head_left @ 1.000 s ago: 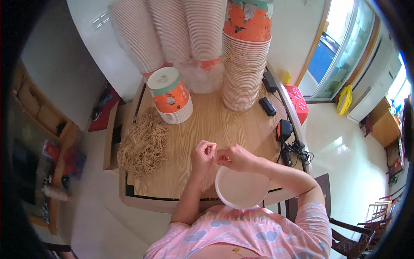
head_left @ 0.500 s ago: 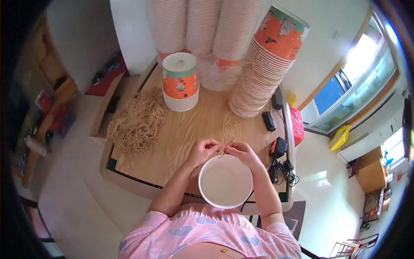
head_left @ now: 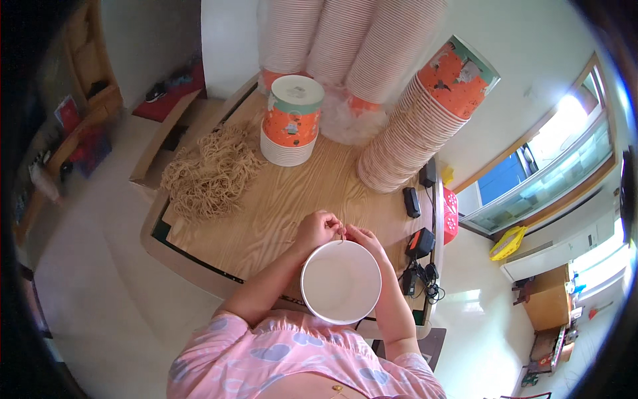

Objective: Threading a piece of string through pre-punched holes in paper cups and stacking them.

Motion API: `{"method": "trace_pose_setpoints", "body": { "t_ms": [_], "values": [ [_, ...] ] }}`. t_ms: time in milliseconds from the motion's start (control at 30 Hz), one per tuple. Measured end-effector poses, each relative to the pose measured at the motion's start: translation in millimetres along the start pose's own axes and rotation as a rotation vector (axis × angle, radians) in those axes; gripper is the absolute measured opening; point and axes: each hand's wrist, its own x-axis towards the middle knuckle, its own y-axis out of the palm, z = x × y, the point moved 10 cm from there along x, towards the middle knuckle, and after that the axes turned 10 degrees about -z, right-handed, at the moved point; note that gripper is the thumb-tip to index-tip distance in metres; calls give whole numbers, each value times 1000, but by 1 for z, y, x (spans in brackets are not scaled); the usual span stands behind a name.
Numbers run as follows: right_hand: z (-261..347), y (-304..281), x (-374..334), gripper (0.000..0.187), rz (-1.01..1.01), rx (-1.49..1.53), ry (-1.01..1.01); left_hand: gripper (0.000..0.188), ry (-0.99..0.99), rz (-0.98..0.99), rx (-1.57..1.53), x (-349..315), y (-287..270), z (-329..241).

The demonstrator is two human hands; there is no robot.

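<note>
A white paper bucket (head_left: 341,286) stands at the table's near edge, its round mouth facing up and its inside white. At its far rim a short piece of brown twine (head_left: 342,235) hangs over the edge. My left hand (head_left: 318,229) pinches the twine from the left, fingers curled together. From the other side my right hand (head_left: 363,237) is closed at the same spot, its fingertips on the twine and close against the rim. Fingers partly hide the twine's ends. To the left on the table lies a loose tangled heap of brown twine (head_left: 211,174).
A short upside-down stack of orange and green paper buckets (head_left: 291,130) stands beyond my hands. A tall stack (head_left: 412,133) leans at the right, with plastic-wrapped stacks (head_left: 345,50) behind. Black adapters and cables (head_left: 424,279) lie along the right edge. An open cardboard box (head_left: 166,143) is at left.
My view has turned, so the table's things appear shifted. My two hands have drawn closer together at the twine on the bucket's rim.
</note>
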Motion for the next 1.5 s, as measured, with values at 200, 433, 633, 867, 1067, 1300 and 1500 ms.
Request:
{"method": "trace_pose_setpoints", "body": {
  "t_ms": [200,433,633,867,1067,1300,1500],
  "values": [
    [6,-1,-3,24,-94,-232,46,9,166,-50,153,-4,-11,-28],
    [10,-1,1,21,-47,-242,95,7,277,-70,223,-6,-19,-55],
    [16,0,-7,10,-81,-250,85,6,307,-71,168,-9,-29,-66],
    [3,9,-20,8,90,-288,96,8,211,-189,125,-5,-39,-42],
    [14,8,-28,10,147,-289,55,9,155,-152,145,4,-52,-32],
    [82,32,-74,3,46,-348,-361,8,209,99,-41,-6,-53,-75],
    [84,32,-98,5,-49,-595,-573,36,200,274,-229,-29,-46,-114]
  ]
}}
